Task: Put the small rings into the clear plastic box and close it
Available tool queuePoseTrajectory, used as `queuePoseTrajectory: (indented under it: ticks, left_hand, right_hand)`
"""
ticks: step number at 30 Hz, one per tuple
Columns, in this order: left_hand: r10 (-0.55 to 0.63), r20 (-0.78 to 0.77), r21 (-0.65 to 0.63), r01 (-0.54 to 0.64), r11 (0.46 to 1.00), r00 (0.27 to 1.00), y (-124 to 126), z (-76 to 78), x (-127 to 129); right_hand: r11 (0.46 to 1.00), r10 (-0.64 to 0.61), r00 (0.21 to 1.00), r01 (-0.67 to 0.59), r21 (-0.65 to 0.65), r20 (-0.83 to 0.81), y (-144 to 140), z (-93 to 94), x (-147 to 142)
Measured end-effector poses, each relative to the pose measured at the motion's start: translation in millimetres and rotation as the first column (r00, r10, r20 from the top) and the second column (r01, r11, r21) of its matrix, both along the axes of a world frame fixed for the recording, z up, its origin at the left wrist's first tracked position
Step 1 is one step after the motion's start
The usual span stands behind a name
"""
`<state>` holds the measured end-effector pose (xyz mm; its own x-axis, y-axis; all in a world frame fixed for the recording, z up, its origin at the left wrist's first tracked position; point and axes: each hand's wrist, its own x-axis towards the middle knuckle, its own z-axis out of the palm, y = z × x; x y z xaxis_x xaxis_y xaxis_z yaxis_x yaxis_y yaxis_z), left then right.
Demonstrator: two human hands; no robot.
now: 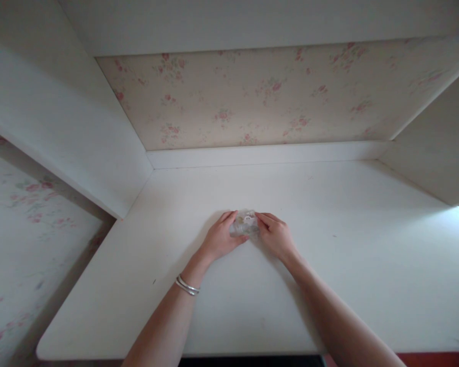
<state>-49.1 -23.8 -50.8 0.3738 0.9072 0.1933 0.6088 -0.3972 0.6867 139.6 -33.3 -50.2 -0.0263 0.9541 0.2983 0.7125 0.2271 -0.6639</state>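
A small, clear, crinkly plastic packet [245,224] with pale contents lies on the white desk top, between my two hands. What is inside it is too small to make out. My left hand [222,236] grips its left side, thumb along the near edge and fingers along the far edge. At the packet's right end, my right hand [275,234] pinches the plastic between thumb and curled fingers. Two silver bangles circle my left wrist.
The white desk [229,306] has upright panels at left [72,117] and right [439,137], and a low ledge [268,154] along the back. Floral wallpaper [245,97] covers the wall behind. A shelf [252,25] overhangs the back. A dark object [252,361] shows below the front edge.
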Motion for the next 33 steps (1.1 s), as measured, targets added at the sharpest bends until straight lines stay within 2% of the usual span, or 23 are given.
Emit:
queuePoseTrajectory:
  ticks: [17, 28, 33]
  left_hand:
    - [0.017, 0.020, -0.001, -0.017, 1.000, 1.000, 1, -0.1, -1]
    - [0.029, 0.017, 0.008, -0.029, 1.000, 0.999, 0, -0.1, -1]
    - [0.012, 0.011, 0.002, -0.012, 1.000, 1.000, 0, 0.4, -2]
  right_hand:
    - [0.994, -0.049, 0.999, 0.050, -0.096, 0.012, -4, 1.6, -4]
    - [0.997, -0.028, 0.999, 0.030, -0.065, 0.032, -4, 1.0, -5]
    - [0.988, 0.035, 0.999, -0.036, -0.148, -0.012, -1, 5.5, 7]
